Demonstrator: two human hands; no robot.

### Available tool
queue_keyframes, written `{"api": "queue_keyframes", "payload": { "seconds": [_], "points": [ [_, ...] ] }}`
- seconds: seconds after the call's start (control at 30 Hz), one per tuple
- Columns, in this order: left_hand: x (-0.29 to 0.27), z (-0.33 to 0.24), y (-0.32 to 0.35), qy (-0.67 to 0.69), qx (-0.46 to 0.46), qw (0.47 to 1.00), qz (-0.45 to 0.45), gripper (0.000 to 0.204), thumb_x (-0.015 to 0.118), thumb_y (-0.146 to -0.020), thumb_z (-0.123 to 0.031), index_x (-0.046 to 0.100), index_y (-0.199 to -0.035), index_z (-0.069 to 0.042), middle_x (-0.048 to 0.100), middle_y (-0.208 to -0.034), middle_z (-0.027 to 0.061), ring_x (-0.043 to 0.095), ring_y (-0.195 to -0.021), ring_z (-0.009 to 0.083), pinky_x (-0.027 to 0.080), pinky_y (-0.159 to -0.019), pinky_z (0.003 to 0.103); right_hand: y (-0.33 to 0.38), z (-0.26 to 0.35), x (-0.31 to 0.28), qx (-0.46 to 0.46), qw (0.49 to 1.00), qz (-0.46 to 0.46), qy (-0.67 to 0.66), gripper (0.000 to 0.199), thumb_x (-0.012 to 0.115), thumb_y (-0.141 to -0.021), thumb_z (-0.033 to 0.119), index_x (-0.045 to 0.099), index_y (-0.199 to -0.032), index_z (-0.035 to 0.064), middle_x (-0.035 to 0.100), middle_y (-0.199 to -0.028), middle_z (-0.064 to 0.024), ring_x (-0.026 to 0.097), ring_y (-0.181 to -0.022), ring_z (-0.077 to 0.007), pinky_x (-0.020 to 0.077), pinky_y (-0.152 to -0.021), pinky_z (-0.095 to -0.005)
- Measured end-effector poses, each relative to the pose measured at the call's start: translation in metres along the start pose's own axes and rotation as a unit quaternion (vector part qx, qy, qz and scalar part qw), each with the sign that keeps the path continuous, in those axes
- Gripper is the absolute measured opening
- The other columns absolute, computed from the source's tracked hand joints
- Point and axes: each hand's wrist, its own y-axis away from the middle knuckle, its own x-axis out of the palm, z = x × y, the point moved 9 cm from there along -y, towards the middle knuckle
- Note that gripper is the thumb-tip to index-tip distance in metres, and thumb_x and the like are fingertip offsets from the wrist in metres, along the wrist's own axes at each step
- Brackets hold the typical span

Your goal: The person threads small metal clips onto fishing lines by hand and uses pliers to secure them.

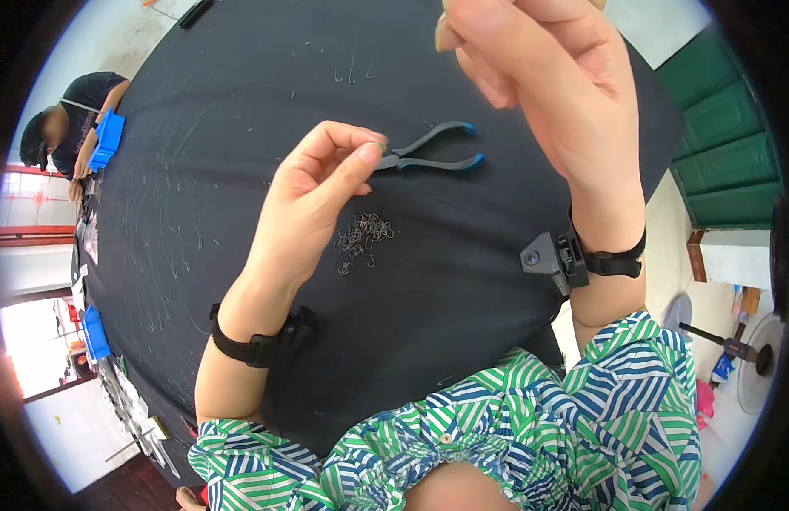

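Note:
My left hand (322,179) is over the middle of the black cloth, thumb and forefinger pinched together. Whatever sits between those fingertips is too small to make out. Raised at the top edge, my right hand (556,85) has its fingers curled in, and part of it is cut off by the frame. Just beyond the left fingertips lie pliers (441,163) with grey handles and blue ends, their jaws partly hidden by that hand. A small heap of dark metal fish hooks (365,232) rests on the cloth, nearer to me than the pliers.
Fine pale lines with hooks (353,72) lie on the black-covered table (463,324) at the far side, and more thin strands (169,238) spread on the left. Blue trays (108,140) stand along the left edge, where another person (80,115) leans in. A fan (756,362) stands at right.

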Motion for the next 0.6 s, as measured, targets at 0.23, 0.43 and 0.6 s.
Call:
{"api": "queue_keyframes", "payload": {
  "seconds": [0.23,0.43,0.6],
  "points": [
    [0.022,0.012,0.007,0.062,-0.052,0.995,0.059,0.009,0.054,-0.098,-0.015,0.060,-0.100,-0.007,0.056,-0.128,0.0100,0.057,-0.109,0.0132,0.049,-0.089,0.028,0.001,0.000,0.019,-0.142,0.976,0.043,-0.161,0.014,0.063,-0.093,0.013,0.061,-0.089,0.0000,0.064,-0.077,-0.0039,0.054,-0.065,-0.0034,0.0370,-0.055,-0.0181],
    [0.039,0.007,0.013,0.121,-0.055,0.988,0.083,0.009,0.052,-0.098,-0.010,0.059,-0.097,-0.004,0.056,-0.127,0.0189,0.061,-0.108,0.0207,0.055,-0.086,0.032,0.009,-0.002,0.012,-0.075,0.989,-0.021,-0.127,0.014,0.063,-0.093,0.013,0.060,-0.088,-0.0001,0.064,-0.077,-0.0041,0.054,-0.065,-0.0037,0.0373,-0.055,-0.0185],
    [0.035,0.008,0.004,0.180,-0.051,0.980,0.072,0.007,0.053,-0.097,-0.008,0.058,-0.095,-0.004,0.061,-0.117,0.0183,0.064,-0.101,0.0181,0.056,-0.084,0.030,0.014,-0.007,0.007,-0.064,0.989,-0.053,-0.123,0.014,0.063,-0.092,0.013,0.060,-0.088,-0.0001,0.063,-0.077,-0.0042,0.054,-0.065,-0.0040,0.0375,-0.055,-0.0189]
  ]
}}
